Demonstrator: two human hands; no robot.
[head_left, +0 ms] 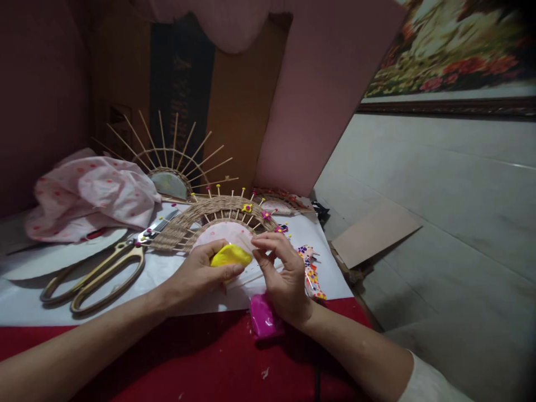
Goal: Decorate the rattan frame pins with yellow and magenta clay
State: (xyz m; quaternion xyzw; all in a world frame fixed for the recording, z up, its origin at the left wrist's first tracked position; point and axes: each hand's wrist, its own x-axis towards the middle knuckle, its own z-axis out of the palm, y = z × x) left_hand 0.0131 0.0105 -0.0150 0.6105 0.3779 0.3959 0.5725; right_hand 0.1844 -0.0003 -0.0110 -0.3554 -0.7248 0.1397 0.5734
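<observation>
My left hand [201,273] is closed around a lump of yellow clay [229,255], held just above the white paper. My right hand [282,273] sits beside it with thumb and fingertips pinched together at the clay's right edge; what they pinch is too small to see. A block of pink clay [263,318] lies on the red cloth under my right wrist. Just beyond both hands lies a woven semicircular wicker piece [201,220] with wooden sticks tipped by small coloured clay beads and flowers.
Large gold-handled scissors [100,271] lie on the white paper [42,301] at left. A pink dotted cloth [92,195] is bunched behind them. A second stick-and-weave fan [170,178] stands farther back. Small decorated figures [312,273] lie right of my hand. Cardboard [377,231] rests on the floor.
</observation>
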